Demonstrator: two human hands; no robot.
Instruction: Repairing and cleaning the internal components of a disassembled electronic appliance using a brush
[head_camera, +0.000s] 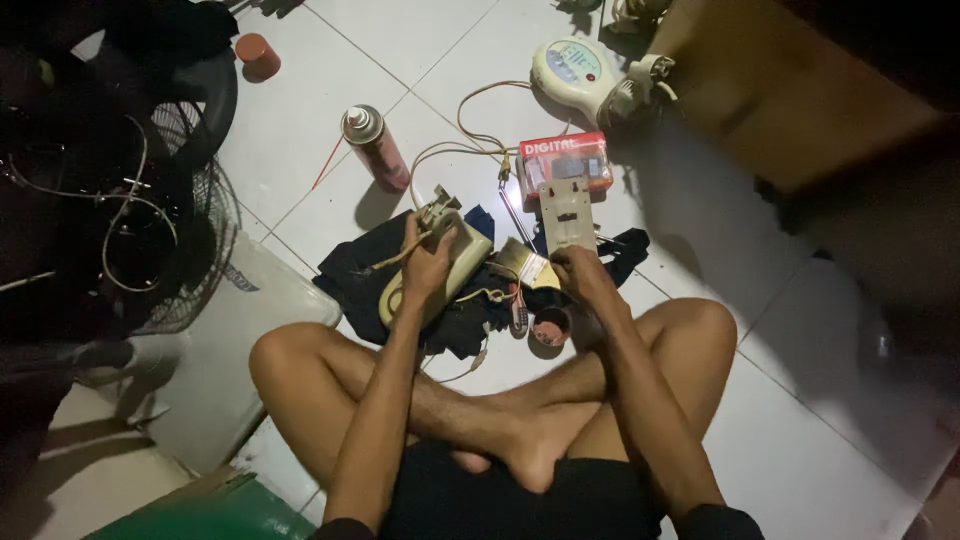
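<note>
Left hand (428, 262): closed around cream oblong plastic housing (440, 282), long axis slanting up-right, on dark cloth (350, 280) at mid-floor. Right hand (583, 272): closed on small brush with pale bristles (527, 264), just right of housing. Beyond: grey upright panel (565, 215), red rectangular box (565, 160), red spray can (377, 147). Small round tin (549, 327) below right hand; contents unclear.

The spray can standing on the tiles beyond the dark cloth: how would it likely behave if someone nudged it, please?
The spray can stands upright, tall and narrow, so a nudge would probably tip it. Being round, it would likely roll on the smooth tiled floor. Its thin red straw looks flimsy and might bend.
</note>
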